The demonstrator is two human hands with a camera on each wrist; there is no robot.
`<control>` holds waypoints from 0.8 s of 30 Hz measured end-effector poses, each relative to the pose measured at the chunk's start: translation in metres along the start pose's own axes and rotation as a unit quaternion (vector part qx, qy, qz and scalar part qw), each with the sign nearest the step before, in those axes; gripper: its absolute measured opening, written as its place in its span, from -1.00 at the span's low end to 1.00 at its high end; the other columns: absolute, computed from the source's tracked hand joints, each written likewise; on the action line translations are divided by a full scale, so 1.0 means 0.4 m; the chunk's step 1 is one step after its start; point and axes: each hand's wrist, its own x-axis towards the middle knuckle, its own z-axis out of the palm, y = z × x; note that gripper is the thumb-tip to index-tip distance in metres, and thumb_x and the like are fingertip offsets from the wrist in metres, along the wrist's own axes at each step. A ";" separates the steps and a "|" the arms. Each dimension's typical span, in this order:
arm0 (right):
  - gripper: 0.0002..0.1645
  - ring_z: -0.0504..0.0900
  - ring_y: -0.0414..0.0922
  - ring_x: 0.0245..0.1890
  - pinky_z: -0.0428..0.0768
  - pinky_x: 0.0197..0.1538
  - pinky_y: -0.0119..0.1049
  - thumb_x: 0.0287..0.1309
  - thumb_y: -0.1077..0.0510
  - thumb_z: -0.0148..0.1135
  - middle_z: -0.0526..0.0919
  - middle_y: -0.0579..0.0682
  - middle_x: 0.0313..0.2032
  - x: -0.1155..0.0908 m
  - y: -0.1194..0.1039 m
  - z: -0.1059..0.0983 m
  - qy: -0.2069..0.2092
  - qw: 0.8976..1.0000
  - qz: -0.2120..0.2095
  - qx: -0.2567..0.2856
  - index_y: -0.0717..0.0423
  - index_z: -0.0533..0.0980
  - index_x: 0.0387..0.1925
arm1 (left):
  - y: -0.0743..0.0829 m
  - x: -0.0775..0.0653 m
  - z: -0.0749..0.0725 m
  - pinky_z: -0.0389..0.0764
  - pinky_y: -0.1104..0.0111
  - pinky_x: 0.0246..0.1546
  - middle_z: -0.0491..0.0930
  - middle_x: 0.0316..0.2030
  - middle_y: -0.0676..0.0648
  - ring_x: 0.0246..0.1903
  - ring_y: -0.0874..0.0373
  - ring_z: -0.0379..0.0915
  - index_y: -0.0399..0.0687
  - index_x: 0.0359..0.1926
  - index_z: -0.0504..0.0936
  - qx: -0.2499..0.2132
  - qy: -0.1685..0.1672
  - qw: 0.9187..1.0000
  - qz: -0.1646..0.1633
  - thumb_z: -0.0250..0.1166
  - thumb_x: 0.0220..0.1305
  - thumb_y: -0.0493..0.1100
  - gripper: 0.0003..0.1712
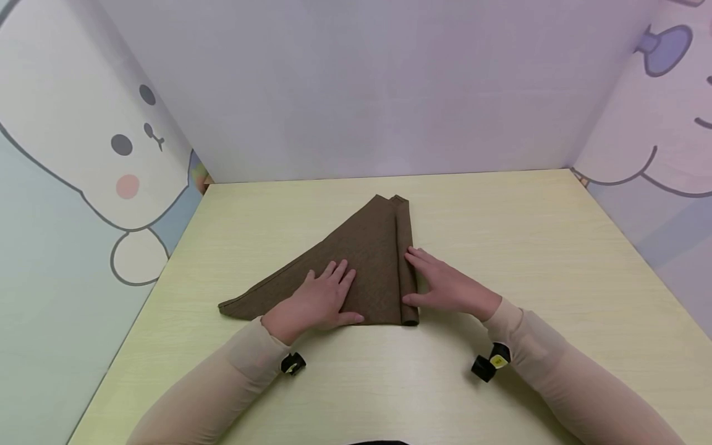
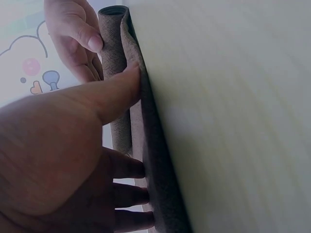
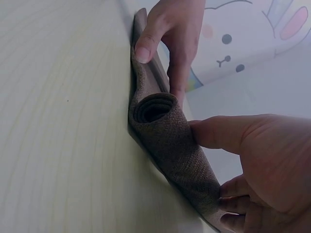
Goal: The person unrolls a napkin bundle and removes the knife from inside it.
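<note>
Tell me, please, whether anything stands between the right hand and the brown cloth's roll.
Nothing visible does: the right hand touches the roll directly, while the left hand rests on the unrolled cloth.

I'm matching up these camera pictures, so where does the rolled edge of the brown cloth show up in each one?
Head: rolled edge just right of the middle.
Left wrist: rolled edge at upper left.
Right wrist: rolled edge from the middle, slanting down right.
Shared landmark: the right hand against it.
</note>
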 end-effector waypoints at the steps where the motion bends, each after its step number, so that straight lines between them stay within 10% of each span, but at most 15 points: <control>1: 0.11 -0.08 0.13 0.46 0.12 0.35 0.07 0.13 -0.17 0.32 -0.08 0.15 0.49 0.000 0.000 0.000 0.000 1.000 -0.001 0.000 0.22 -0.01 0.48 | 0.000 -0.001 0.000 0.11 -0.18 0.25 -0.12 0.49 -0.20 0.45 -0.13 -0.16 -0.12 0.51 -0.01 -0.001 0.000 1.000 0.000 0.00 0.20 0.51 0.11; 24: 0.11 -0.07 0.12 0.46 0.13 0.35 0.07 0.12 -0.16 0.33 -0.07 0.17 0.48 -0.013 0.018 -0.006 0.002 1.000 -0.001 0.002 0.23 0.00 0.48 | -0.006 -0.009 0.001 0.12 -0.18 0.24 -0.11 0.49 -0.20 0.45 -0.11 -0.15 -0.11 0.51 -0.01 0.001 0.005 1.000 0.000 -0.01 0.19 0.52 0.12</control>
